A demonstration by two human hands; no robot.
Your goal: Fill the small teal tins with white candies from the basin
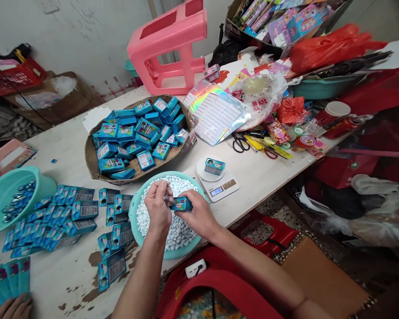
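Note:
Above a turquoise basin of small white candies, my right hand grips a small blue box lying on its side. My left hand is at the box's left end, its fingers curled together around small items that look like the white candies. Just right of the basin, a white digital scale bears another blue box. Behind the basin is a cut cardboard carton heaped with blue boxes.
Blue boxes stand in groups at the left, beside a turquoise bowl of shiny pieces. Another person's hand is at the lower left corner. A pink stool, scissors and bagged clutter occupy the back and right.

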